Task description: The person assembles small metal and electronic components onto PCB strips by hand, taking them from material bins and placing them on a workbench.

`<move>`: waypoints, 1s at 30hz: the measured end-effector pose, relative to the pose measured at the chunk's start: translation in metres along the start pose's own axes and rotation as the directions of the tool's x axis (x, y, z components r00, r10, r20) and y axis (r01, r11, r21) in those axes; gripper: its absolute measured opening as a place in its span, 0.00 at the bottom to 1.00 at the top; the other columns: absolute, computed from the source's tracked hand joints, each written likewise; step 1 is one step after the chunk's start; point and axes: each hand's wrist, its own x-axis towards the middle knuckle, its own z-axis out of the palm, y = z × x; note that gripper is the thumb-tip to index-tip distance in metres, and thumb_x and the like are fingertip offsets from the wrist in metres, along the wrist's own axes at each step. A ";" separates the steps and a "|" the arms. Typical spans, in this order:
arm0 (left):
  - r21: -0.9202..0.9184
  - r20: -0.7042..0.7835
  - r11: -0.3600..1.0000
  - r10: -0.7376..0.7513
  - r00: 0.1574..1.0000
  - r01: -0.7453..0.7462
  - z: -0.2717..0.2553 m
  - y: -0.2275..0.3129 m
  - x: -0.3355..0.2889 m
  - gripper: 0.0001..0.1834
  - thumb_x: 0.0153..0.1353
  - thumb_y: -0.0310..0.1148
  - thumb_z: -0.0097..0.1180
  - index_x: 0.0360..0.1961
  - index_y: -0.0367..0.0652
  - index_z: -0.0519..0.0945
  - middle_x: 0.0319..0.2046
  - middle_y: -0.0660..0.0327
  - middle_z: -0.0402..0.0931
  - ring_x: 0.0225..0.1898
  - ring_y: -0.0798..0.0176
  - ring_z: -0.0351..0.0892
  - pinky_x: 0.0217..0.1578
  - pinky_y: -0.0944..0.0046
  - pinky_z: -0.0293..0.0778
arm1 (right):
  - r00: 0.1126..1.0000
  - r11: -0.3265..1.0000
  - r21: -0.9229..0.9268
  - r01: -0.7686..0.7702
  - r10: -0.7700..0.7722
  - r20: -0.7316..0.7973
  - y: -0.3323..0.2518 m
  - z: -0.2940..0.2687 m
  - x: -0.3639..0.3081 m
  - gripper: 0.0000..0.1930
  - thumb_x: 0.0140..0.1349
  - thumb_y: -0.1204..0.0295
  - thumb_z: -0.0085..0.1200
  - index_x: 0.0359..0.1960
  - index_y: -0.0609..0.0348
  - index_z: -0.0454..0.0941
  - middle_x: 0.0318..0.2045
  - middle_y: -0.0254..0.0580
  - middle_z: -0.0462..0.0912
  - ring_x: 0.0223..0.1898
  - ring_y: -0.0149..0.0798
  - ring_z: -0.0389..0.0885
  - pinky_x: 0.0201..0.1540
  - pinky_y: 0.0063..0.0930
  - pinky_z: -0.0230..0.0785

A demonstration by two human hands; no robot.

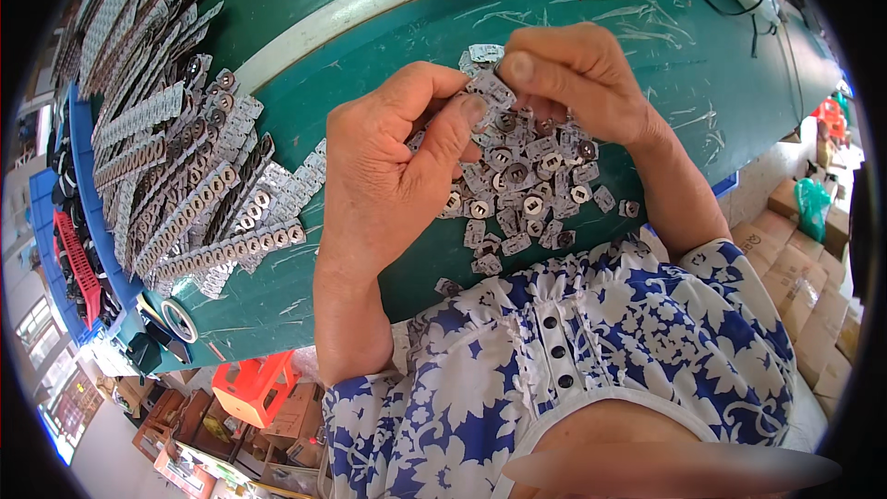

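Note:
My left hand [381, 152] is closed, its thumb and forefinger pinching a small pale grey circuit board [492, 89] above the bench. At the board's right end my right hand [587, 79] is closed too, thumb pressed to forefinger. Both hands seem to grip this one board, though the right fingertips hide part of it. Under and around the hands lies a loose pile of small circuit boards [533, 205], many with a round part in the middle. Another pale board piece [486, 53] rests just beyond the fingers.
Long circuit board strips [189, 189] are heaped on the left of the green bench [286, 314]. Blue bins [102, 222] line its left edge, near a roll of tape [178, 321]. A red stool [254, 386] stands below. Cardboard boxes [776, 249] sit at the right.

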 end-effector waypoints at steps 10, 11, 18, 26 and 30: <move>0.263 0.057 0.965 0.010 0.998 -0.024 -0.003 -0.014 0.006 0.05 0.67 0.25 0.61 0.35 0.34 0.81 0.22 0.60 0.80 0.22 0.70 0.82 0.22 0.70 0.74 | 0.954 0.894 -0.334 0.301 -0.288 0.089 0.017 -0.007 0.010 0.19 0.74 0.60 0.55 0.29 0.63 0.76 0.18 0.32 0.71 0.18 0.26 0.70 0.19 0.24 0.62; 0.264 0.056 0.964 0.010 0.998 -0.024 -0.002 -0.011 0.006 0.05 0.67 0.25 0.61 0.35 0.34 0.81 0.22 0.60 0.80 0.22 0.70 0.82 0.22 0.70 0.74 | 0.892 0.784 -0.436 0.441 -0.437 0.115 0.020 -0.008 0.011 0.19 0.74 0.60 0.55 0.29 0.63 0.77 0.17 0.32 0.72 0.17 0.26 0.69 0.18 0.24 0.60; -0.119 -0.017 0.993 -0.008 1.000 0.006 0.000 -0.008 0.009 0.09 0.71 0.31 0.59 0.40 0.34 0.83 0.29 0.62 0.83 0.26 0.72 0.81 0.24 0.74 0.73 | 0.970 0.538 0.808 -0.239 0.162 0.179 0.017 0.007 0.006 0.17 0.74 0.62 0.53 0.30 0.60 0.79 0.15 0.29 0.72 0.13 0.21 0.62 0.15 0.17 0.52; 0.463 -0.138 0.844 0.372 0.918 -0.272 0.018 -0.017 0.011 0.05 0.67 0.23 0.60 0.43 0.34 0.83 0.31 0.60 0.84 0.31 0.71 0.83 0.30 0.70 0.77 | 0.975 0.998 -0.046 0.036 -0.045 -0.215 0.009 0.011 0.006 0.19 0.75 0.62 0.52 0.27 0.62 0.76 0.17 0.26 0.70 0.19 0.18 0.65 0.20 0.18 0.57; 0.620 -0.183 0.730 0.493 0.851 -0.290 0.025 -0.021 0.014 0.06 0.63 0.19 0.62 0.41 0.36 0.83 0.29 0.57 0.83 0.28 0.68 0.83 0.29 0.69 0.76 | 0.981 0.992 -0.113 0.053 -0.073 -0.179 0.013 0.006 0.008 0.18 0.74 0.64 0.53 0.26 0.63 0.77 0.17 0.25 0.70 0.20 0.18 0.65 0.21 0.20 0.58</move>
